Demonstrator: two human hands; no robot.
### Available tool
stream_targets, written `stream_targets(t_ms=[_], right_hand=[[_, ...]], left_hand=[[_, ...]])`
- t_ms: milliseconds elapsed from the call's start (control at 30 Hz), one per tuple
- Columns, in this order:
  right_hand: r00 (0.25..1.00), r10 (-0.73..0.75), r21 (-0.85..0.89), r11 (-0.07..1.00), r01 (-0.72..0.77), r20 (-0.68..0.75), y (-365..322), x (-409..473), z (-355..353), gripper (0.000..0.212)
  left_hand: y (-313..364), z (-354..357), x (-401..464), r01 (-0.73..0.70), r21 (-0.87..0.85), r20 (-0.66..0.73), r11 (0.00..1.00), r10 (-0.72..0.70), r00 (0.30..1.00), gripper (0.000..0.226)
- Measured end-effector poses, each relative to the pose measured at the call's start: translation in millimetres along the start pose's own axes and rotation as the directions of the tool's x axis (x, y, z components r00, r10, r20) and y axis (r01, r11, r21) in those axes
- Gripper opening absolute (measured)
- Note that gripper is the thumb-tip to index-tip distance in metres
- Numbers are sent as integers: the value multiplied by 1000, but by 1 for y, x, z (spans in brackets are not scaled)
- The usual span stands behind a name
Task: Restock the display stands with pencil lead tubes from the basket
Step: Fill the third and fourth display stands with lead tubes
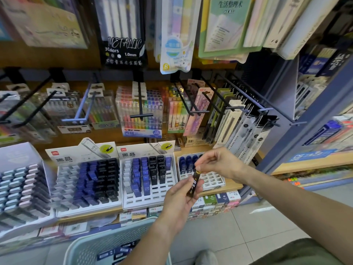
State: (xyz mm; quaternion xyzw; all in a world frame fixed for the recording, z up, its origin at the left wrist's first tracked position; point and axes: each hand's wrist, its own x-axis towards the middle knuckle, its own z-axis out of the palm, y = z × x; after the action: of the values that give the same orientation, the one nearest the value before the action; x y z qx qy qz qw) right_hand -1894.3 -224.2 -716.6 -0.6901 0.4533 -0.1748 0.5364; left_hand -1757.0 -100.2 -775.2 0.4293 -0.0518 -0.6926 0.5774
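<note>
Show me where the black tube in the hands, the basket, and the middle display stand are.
black tube (195, 184): head view, middle of its body, between both hands.
basket (99, 243): head view, its perforated near wall.
middle display stand (150, 202): head view, empty white slots at its front.

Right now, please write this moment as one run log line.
left hand: holds black tube | right hand: pinches its top | middle stand: front slots empty | basket: below
</note>
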Motion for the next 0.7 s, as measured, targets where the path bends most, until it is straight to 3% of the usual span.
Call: stream_targets(t_ms=[100, 467, 700], right_hand=[[999, -28, -13, 1000, 27, -44, 3, 0, -1, 14], [997, 52, -2, 999, -52, -60, 4, -3, -10, 21], [995, 65, 91, 993, -72, 74, 6, -3, -16, 28]], left_hand=[[-3, 4, 1, -29, 77, -9, 997, 29, 1000, 26], [-9, 13, 12, -46, 89, -3, 995, 47, 999, 27], [-4, 10, 14, 32, -14, 35, 999, -32, 999, 25]])
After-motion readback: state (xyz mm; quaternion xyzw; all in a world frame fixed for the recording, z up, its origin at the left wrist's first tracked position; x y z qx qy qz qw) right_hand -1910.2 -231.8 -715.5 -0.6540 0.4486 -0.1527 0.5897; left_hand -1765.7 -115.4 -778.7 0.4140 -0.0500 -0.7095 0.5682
